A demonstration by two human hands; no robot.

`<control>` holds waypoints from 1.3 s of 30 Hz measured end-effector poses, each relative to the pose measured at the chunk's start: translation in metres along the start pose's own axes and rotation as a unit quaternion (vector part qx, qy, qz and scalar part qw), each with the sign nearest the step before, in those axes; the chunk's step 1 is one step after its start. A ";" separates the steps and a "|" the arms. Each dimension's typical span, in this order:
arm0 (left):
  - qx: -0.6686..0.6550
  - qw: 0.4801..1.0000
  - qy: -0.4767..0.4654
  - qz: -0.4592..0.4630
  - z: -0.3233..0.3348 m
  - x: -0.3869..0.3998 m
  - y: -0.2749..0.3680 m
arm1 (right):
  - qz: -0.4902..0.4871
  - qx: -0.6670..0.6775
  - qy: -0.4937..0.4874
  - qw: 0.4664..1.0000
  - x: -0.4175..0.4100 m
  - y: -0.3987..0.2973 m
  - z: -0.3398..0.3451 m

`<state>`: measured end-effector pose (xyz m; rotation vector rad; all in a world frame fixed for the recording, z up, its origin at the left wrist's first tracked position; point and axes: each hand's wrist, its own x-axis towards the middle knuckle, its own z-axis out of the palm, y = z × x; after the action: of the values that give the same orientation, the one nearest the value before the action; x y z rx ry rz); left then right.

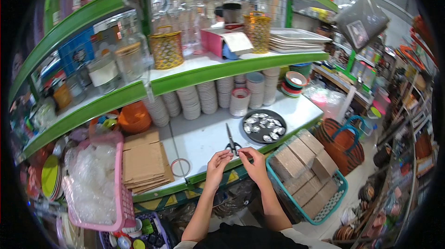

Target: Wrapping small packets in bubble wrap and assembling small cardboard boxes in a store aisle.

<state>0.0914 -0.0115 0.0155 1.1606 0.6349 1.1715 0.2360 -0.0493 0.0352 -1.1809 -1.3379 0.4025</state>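
Note:
My left hand (218, 166) and my right hand (254, 164) are raised at the front edge of the white shelf, fingertips close together with thumbs towards the index fingers. Whether anything small is pinched between them cannot be made out. Just beyond the fingertips lies a pair of scissors (230, 138) with black handles, blades pointing away from me; my fingers partly cover the handles. To the right of the scissors sits a round dark pan (261, 127) holding several small crumpled silver foil pieces (272, 122).
Left of my hands lie a roll of tape (180, 160), stacked flattened cardboard (143, 160) and a pink basket (120, 179) of bubble wrap. A teal basket (342, 193) of wrapped brown boxes stands right. Stacked white cups (207, 99) line the back beneath a green-edged shelf (236, 72).

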 end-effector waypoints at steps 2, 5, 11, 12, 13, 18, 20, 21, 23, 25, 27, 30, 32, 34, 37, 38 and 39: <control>0.012 1.000 0.027 0.009 -0.010 -0.003 0.010 | 0.002 0.009 -0.030 1.000 0.010 -0.001 0.015; 0.043 0.997 0.065 0.023 -0.027 -0.009 0.027 | -0.015 0.017 -0.077 0.997 0.023 -0.004 0.038; 0.079 0.979 0.168 0.081 -0.063 -0.030 0.046 | -0.048 0.095 -0.163 0.981 0.031 -0.017 0.091; 0.081 0.976 0.182 0.086 -0.068 -0.035 0.047 | -0.057 0.113 -0.180 0.976 0.030 -0.020 0.100; 0.093 0.970 0.198 0.108 -0.073 -0.038 0.047 | -0.060 0.121 -0.192 0.972 0.028 -0.023 0.108; 0.106 0.946 0.266 0.155 -0.091 -0.060 0.058 | -0.122 0.113 -0.232 0.958 0.022 -0.040 0.144; 0.093 0.933 0.287 0.197 -0.097 -0.068 0.060 | -0.162 0.098 -0.236 0.953 0.019 -0.046 0.157; 0.094 0.930 0.295 0.200 -0.099 -0.073 0.062 | -0.200 0.077 -0.228 0.950 0.018 -0.050 0.163; 0.180 0.898 0.350 0.196 -0.106 -0.084 0.065 | -0.221 0.075 -0.243 0.942 0.014 -0.055 0.178; 0.269 0.861 0.383 0.201 -0.111 -0.094 0.071 | -0.241 0.071 -0.255 0.934 0.011 -0.060 0.190; 0.355 0.816 0.410 0.200 -0.117 -0.102 0.072 | -0.293 0.053 -0.267 0.917 0.009 -0.066 0.201; 0.497 0.713 0.440 0.224 -0.125 -0.112 0.066 | -0.368 0.023 -0.278 0.887 0.008 -0.066 0.220; 0.537 0.682 0.441 0.227 -0.127 -0.116 0.064 | -0.384 -0.005 -0.277 0.881 0.007 -0.068 0.225; 0.567 0.666 0.431 0.222 -0.131 -0.121 0.060 | -0.399 -0.034 -0.273 0.875 0.008 -0.066 0.229; 0.570 0.669 0.428 0.210 -0.133 -0.126 0.056 | -0.366 -0.058 -0.340 0.864 0.007 -0.063 0.232; 0.571 0.668 0.430 0.209 -0.133 -0.127 0.056 | -0.355 -0.056 -0.351 0.865 0.008 -0.064 0.233; 0.573 0.669 0.429 0.201 -0.132 -0.127 0.057 | -0.343 -0.056 -0.361 0.866 0.009 -0.066 0.231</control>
<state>-0.0853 -0.0849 0.0033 1.7965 2.1628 1.7619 0.0084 0.0279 0.0490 -0.5580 -2.3490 0.2431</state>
